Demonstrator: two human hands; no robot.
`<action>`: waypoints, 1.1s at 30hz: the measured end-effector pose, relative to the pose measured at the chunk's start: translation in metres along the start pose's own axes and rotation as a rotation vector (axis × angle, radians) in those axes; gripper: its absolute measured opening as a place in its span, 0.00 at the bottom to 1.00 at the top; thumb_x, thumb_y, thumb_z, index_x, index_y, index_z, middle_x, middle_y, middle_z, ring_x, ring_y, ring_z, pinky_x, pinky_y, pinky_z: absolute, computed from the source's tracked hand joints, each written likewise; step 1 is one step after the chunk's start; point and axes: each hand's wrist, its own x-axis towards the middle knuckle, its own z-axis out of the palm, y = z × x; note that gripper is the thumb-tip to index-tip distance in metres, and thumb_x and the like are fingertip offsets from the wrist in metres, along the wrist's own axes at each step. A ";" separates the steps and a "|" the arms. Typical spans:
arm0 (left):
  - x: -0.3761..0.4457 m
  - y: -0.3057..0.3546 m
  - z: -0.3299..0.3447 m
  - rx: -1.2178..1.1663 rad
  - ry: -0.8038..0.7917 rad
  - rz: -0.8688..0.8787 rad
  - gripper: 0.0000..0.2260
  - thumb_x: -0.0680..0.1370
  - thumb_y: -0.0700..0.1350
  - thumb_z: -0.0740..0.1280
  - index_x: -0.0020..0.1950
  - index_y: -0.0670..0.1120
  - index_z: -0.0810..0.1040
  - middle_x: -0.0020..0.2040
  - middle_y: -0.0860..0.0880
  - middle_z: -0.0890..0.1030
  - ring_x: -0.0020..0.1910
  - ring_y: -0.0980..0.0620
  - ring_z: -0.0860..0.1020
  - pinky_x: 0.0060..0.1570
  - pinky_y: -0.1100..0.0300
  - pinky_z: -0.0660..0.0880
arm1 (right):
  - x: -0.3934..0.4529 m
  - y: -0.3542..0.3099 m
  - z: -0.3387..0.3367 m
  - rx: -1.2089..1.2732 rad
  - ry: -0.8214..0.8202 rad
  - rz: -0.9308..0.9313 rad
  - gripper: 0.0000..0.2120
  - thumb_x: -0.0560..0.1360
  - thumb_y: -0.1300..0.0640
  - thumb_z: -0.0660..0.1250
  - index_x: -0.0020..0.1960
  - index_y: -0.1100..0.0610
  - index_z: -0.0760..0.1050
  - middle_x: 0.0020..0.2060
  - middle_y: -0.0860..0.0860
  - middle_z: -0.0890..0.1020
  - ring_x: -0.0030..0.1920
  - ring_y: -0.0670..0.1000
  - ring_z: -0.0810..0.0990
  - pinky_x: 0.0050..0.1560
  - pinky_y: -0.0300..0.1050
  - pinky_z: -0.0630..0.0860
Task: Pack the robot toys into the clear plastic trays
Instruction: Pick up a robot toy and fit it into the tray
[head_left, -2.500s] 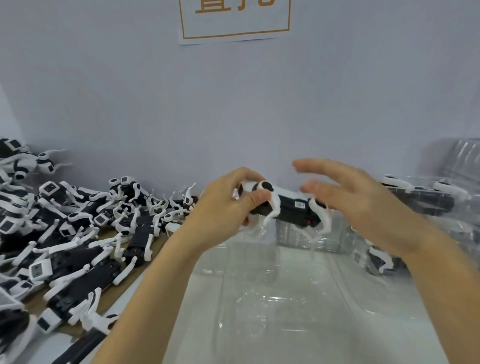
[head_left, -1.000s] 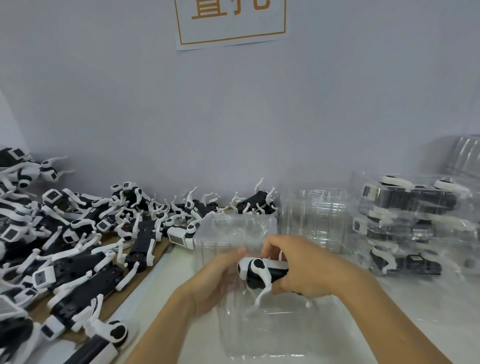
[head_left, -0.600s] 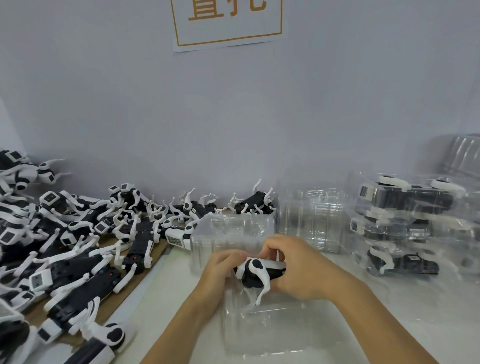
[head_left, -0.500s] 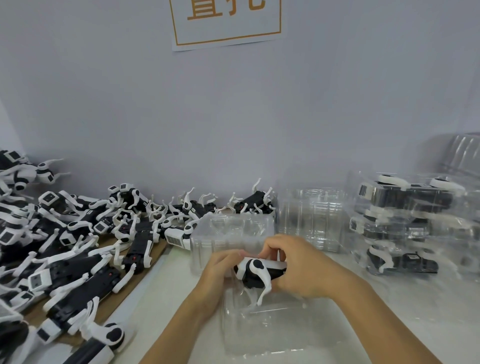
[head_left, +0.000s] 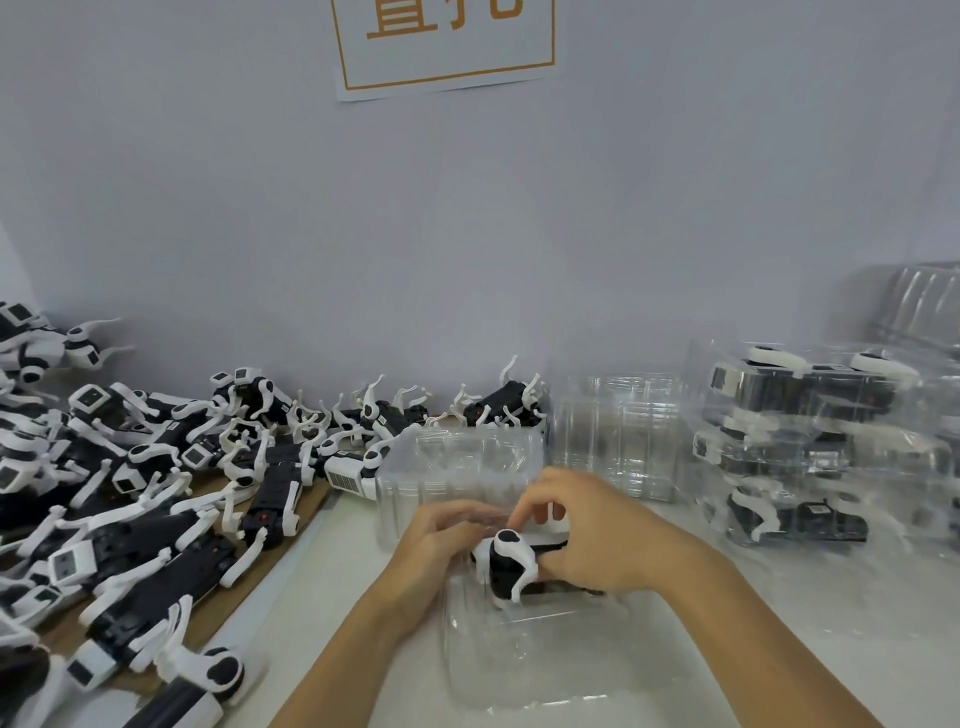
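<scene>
Wall (head_left: 519, 234): pale grey, backing the whole station, with a white notice (head_left: 447, 41) bearing an orange border and orange characters, cut off by the upper frame edge.

Surface (head_left: 857, 623): white, with a brown board (head_left: 306, 499) along its left portion.

Loose stock (head_left: 171, 493): a large heap of black-and-white robot toys lies on the board and runs along the wall toward centre.

Packed stock (head_left: 795, 447): clear trays with toys inside, stacked at the right. Further clear packaging (head_left: 924, 301) stands behind them, at the right edge.

Empty trays (head_left: 618, 431): one clear stack near the wall, right of centre; a second clear tray (head_left: 457, 467) stands just behind the hands.

Clear plastic tray (head_left: 545, 654): lies open on the surface directly before the person.

Robot toy (head_left: 506, 564): held over the far end of that tray, apparently partly seated in it; blur prevents confirmation.

Right hand (head_left: 597, 535): fingers curled over the toy's body, gripping it from above.

Left hand (head_left: 441, 540): fingers bent against the toy's near end; whether they grasp the toy or the tray edge cannot be determined.
</scene>
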 end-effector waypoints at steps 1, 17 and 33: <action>0.000 0.000 0.000 -0.002 0.004 0.005 0.13 0.70 0.41 0.67 0.51 0.43 0.86 0.52 0.41 0.85 0.56 0.44 0.82 0.60 0.50 0.74 | -0.001 -0.002 -0.003 0.019 -0.033 -0.002 0.13 0.67 0.45 0.73 0.52 0.40 0.81 0.49 0.38 0.74 0.50 0.38 0.72 0.48 0.35 0.70; -0.002 0.011 -0.003 0.067 -0.133 -0.055 0.16 0.70 0.39 0.65 0.56 0.42 0.84 0.56 0.40 0.84 0.59 0.44 0.81 0.64 0.51 0.73 | 0.003 -0.018 0.000 0.038 -0.044 0.062 0.07 0.76 0.54 0.72 0.47 0.41 0.85 0.41 0.44 0.84 0.43 0.43 0.81 0.44 0.34 0.78; 0.003 0.045 -0.004 0.463 -0.224 -0.187 0.14 0.79 0.34 0.64 0.60 0.45 0.81 0.58 0.43 0.83 0.56 0.46 0.80 0.50 0.60 0.72 | -0.013 0.002 -0.038 -0.081 0.017 0.302 0.08 0.67 0.58 0.81 0.33 0.49 0.84 0.31 0.42 0.84 0.34 0.38 0.81 0.37 0.32 0.72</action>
